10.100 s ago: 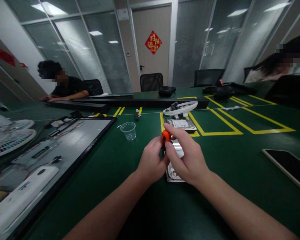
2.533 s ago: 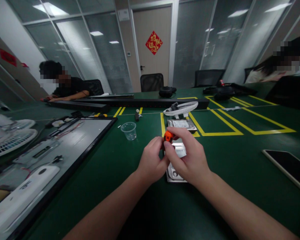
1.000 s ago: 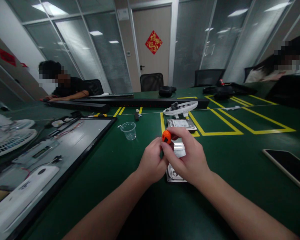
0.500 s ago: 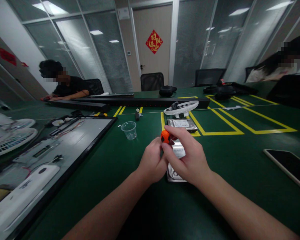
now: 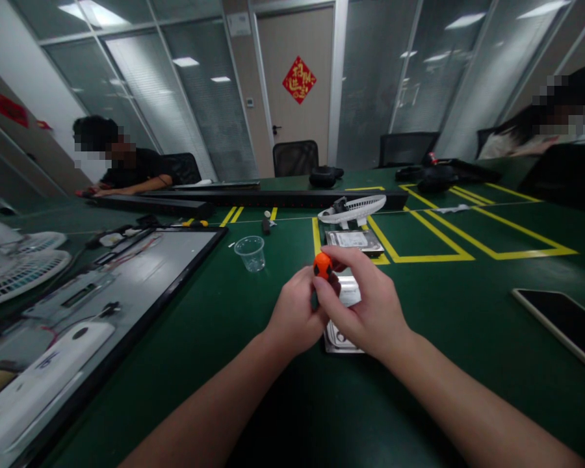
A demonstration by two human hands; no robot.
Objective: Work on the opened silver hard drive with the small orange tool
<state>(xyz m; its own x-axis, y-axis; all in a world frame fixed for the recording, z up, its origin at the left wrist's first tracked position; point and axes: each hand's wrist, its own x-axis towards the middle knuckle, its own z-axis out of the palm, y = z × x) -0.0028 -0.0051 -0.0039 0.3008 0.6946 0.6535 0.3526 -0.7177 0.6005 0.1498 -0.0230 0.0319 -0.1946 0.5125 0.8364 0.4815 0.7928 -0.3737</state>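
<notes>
My right hand (image 5: 365, 296) pinches the rounded end of an orange-and-black screwdriver (image 5: 322, 264) between thumb and fingers; its shaft is hidden behind my hands. Close against it, my left hand (image 5: 297, 309) is closed, its fingertips out of sight, and what it grips cannot be made out. A silver hard drive (image 5: 338, 339) lies on the green table, partly covered by my right hand. Just beyond, a second hard drive (image 5: 355, 240) lies near a white fan grille (image 5: 358, 209).
Left of my hands stands a clear plastic cup (image 5: 250, 253). An opened flat panel (image 5: 141, 286) bearing a white device (image 5: 43, 370) fills the left side, beside white fans (image 5: 24, 273). A phone (image 5: 563, 328) lies right. Two people sit across the table (image 5: 448, 325).
The view has shifted very slightly. Both hands keep nearly the same pose around the screwdriver, with only a small shift of the right fingers.
</notes>
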